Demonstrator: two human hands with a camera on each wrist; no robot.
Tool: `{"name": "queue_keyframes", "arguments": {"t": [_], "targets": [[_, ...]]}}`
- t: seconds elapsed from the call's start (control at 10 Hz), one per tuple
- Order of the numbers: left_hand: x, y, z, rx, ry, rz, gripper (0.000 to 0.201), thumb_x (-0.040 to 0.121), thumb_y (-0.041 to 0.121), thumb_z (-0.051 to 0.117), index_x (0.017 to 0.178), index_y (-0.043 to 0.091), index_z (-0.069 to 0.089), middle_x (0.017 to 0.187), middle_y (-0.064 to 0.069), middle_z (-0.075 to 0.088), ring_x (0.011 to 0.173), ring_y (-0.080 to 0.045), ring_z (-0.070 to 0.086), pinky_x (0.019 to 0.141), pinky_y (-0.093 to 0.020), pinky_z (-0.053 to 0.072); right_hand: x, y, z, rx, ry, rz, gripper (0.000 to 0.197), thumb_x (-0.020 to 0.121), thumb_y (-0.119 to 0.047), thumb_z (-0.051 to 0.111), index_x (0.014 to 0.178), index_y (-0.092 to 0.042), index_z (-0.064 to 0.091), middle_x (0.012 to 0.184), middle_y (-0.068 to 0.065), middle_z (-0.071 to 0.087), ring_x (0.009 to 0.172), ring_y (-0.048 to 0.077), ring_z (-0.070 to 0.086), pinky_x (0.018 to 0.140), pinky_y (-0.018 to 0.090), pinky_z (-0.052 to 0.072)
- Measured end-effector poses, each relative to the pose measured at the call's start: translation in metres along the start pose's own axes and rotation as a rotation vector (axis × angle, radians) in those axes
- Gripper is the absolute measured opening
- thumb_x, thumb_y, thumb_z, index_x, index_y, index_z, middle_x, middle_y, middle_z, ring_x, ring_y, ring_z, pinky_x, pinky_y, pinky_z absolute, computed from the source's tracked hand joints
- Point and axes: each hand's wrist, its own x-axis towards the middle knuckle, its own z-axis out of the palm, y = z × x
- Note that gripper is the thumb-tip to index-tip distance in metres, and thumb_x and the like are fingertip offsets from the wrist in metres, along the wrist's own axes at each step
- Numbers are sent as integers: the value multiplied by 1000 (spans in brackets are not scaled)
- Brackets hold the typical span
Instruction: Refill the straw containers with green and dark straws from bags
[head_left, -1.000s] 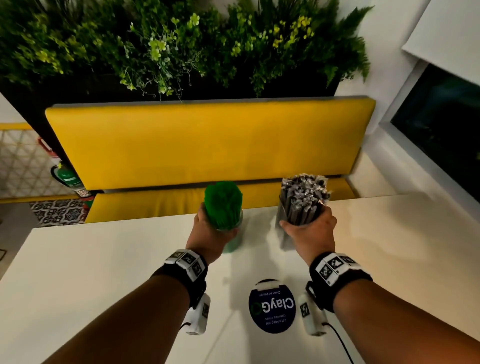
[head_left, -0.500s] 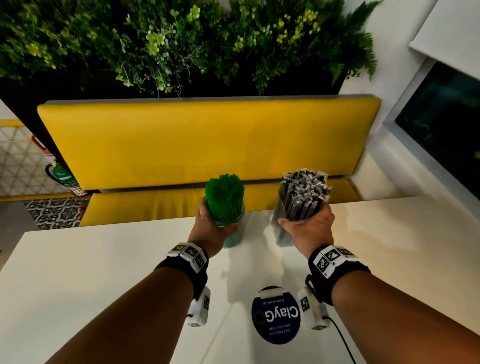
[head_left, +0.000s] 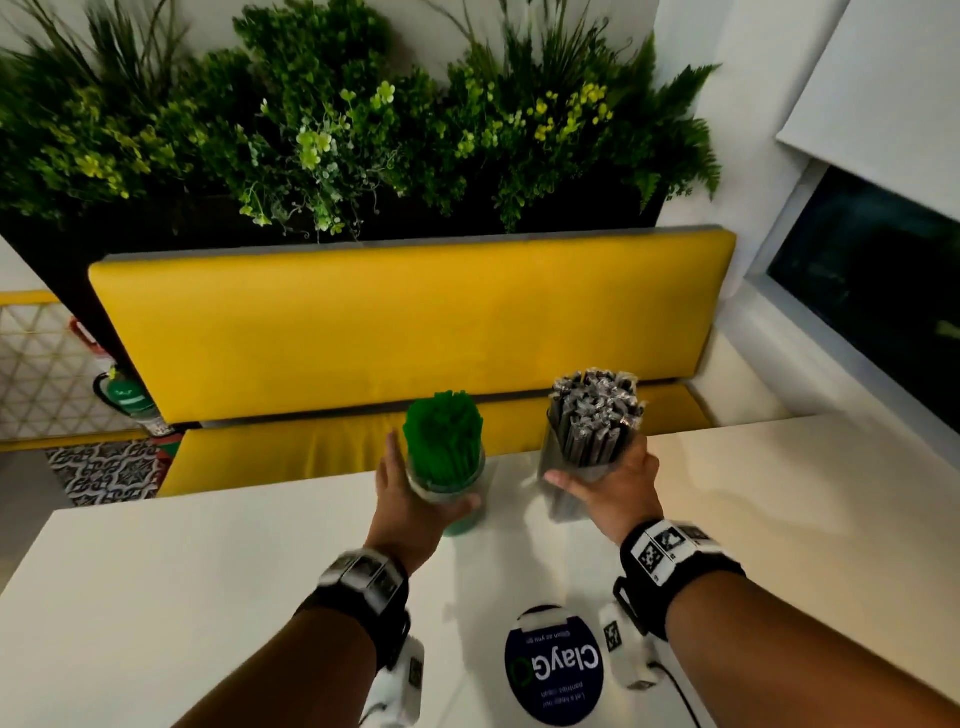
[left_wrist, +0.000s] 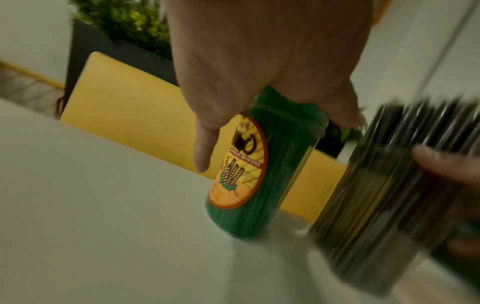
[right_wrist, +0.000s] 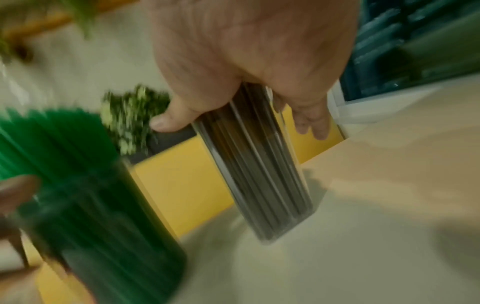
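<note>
A clear round container (head_left: 460, 496) packed with green straws (head_left: 441, 431) stands on the white table (head_left: 182, 571) near its far edge. My left hand (head_left: 428, 478) sits around it with the fingers straight on the left side and the thumb on the right; the left wrist view shows the labelled container (left_wrist: 259, 185) between them. To its right, a clear square container (head_left: 571, 499) full of dark wrapped straws (head_left: 595, 410) is held by my right hand (head_left: 597, 467), thumb in front and fingers behind. The right wrist view shows that container (right_wrist: 259, 174) tilted, its base close to the table.
A yellow padded bench (head_left: 405, 332) runs just beyond the table's far edge, with a planter of green foliage (head_left: 337, 140) above it. A round blue sticker (head_left: 553, 670) lies on the table between my forearms. A dark window (head_left: 872, 291) is at the right.
Both containers have come down from where they were held. My left fingers have straightened off the green container. The right hand has slid lower on the dark container, which is still moving.
</note>
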Motion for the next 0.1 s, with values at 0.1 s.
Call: {"name": "queue_keyframes", "arguments": {"t": [0.1], "targets": [[-69,-12,-27,-214,20,-105,143,35,63,93,149,55,7,163,-1,18,147,-23,25,116,-49,30,-33,5,-30,81,6,-11,145,54,-51,90,154,-28,-12,158,7,9,143,31,25,112,38,29]]}}
